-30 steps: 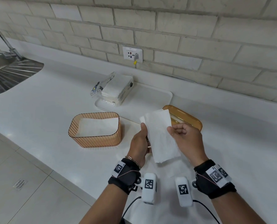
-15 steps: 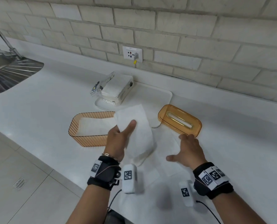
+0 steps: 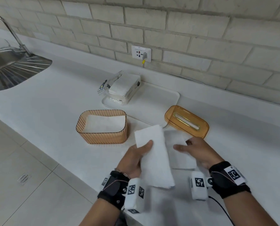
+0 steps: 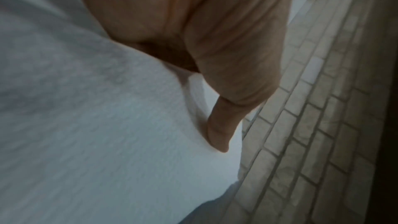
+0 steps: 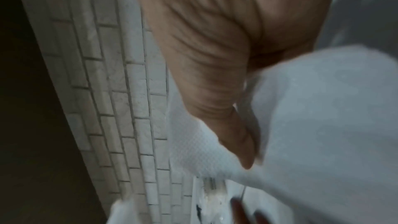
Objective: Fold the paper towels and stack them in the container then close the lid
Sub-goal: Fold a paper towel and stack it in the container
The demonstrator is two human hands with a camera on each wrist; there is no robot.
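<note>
Moved: since half a second ago the left hand (image 3: 132,159) has drawn the folded paper towel (image 3: 154,157) back from over the container (image 3: 101,126) toward the counter's front edge; the right hand (image 3: 196,150) has lifted slightly off the flat sheet (image 3: 180,149).
Towel: folded into a long strip, held above the counter (image 3: 54,101) near its front edge, just right of the container.
Handling: light, soft and limp by the look of it; the free end will likely droop, so a hold near the middle, across the fold, suits it best.
Left grip: thumb on top, fingers beneath, pinching the strip.
Right grip: fingers loosely spread over the flat sheet, its edge against the thumb in the wrist view; a real pinch I cannot tell.
Container: open, towels already inside.
Lid (image 3: 186,121): lying apart, right of the container.
</note>
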